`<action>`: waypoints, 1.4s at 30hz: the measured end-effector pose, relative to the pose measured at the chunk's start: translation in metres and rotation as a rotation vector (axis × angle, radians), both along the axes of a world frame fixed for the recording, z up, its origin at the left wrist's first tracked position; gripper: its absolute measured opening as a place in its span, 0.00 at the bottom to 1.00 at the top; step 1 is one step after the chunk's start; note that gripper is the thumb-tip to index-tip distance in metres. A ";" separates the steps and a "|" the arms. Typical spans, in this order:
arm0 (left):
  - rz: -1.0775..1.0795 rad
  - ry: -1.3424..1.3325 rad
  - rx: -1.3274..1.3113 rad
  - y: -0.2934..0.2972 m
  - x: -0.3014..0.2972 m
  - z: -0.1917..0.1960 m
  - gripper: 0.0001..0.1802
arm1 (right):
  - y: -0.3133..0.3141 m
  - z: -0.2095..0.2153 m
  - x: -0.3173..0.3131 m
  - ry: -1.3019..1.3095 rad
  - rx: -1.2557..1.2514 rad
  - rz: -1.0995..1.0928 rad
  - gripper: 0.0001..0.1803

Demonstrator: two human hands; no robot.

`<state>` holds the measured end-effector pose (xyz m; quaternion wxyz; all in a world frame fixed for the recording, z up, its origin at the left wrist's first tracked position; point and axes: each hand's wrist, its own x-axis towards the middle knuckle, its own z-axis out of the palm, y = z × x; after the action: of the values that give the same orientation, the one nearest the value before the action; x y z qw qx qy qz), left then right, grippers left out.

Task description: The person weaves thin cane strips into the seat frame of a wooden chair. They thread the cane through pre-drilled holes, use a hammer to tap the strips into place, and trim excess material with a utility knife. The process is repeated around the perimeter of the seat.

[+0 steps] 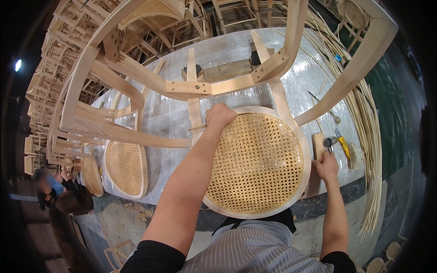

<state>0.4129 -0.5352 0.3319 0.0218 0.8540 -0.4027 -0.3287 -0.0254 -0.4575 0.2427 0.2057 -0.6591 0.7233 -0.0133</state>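
Note:
A wooden chair frame lies tipped on the table, its round back with a woven cane panel [255,164] close in front of me. My left hand [221,116] is closed at the panel's upper left rim. A thin cane strip [196,128] sticks out beside it, seemingly from under the fingers, whose tips are hidden. Off to the right, my right hand [326,166] has its fingers curled round a hammer with a metal head [330,141]. Next to the hammer lie a small wooden block [318,144] and a yellow-handled knife [343,146].
Long cane strips [371,150] run along the table's right edge. A second chair with a cane back [125,168] stands left. Beams and legs of the chair frame [186,88] arch over the plastic-covered table [166,173]. At far left sits another person [68,195]; many chair frames [59,68] are stacked behind.

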 end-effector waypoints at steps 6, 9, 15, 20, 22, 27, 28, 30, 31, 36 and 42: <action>0.020 0.006 0.000 0.002 -0.001 0.005 0.29 | 0.000 0.000 0.001 -0.007 -0.006 0.003 0.23; 0.003 -0.006 0.000 0.002 -0.002 0.007 0.29 | -0.001 -0.001 0.001 -0.007 -0.002 -0.001 0.22; -0.025 0.061 -0.039 -0.005 -0.005 0.007 0.27 | 0.012 0.004 -0.021 -0.365 -0.063 -0.118 0.21; -0.007 0.037 -0.072 0.005 0.008 0.003 0.24 | 0.057 0.043 -0.001 -1.012 -0.046 -0.392 0.43; -0.010 0.036 -0.081 0.004 0.008 0.002 0.22 | 0.070 0.066 -0.003 -1.189 0.018 -0.457 0.57; -0.022 0.024 -0.154 0.005 0.006 -0.004 0.20 | 0.064 0.103 0.049 -1.409 0.033 -0.120 0.60; -0.019 0.014 -0.169 0.007 0.008 -0.004 0.20 | 0.051 0.117 0.070 -1.427 0.102 -0.068 0.59; -0.032 0.000 -0.169 0.007 0.006 -0.002 0.18 | 0.021 0.130 0.104 -1.388 0.182 0.061 0.58; -0.040 -0.007 -0.171 0.006 0.003 0.000 0.18 | 0.001 0.133 0.119 -1.336 0.193 0.141 0.57; 0.047 -0.026 -0.273 0.015 -0.001 -0.002 0.10 | -0.107 0.163 0.204 -0.689 -0.395 0.660 0.38; 0.047 -0.092 -0.349 0.017 -0.016 -0.005 0.12 | -0.210 0.156 0.270 0.028 -0.513 1.047 0.16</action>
<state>0.3969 -0.5181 0.3271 0.1590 0.8607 -0.4340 -0.2136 0.2448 -0.6673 0.3992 0.0089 -0.9577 0.2775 -0.0759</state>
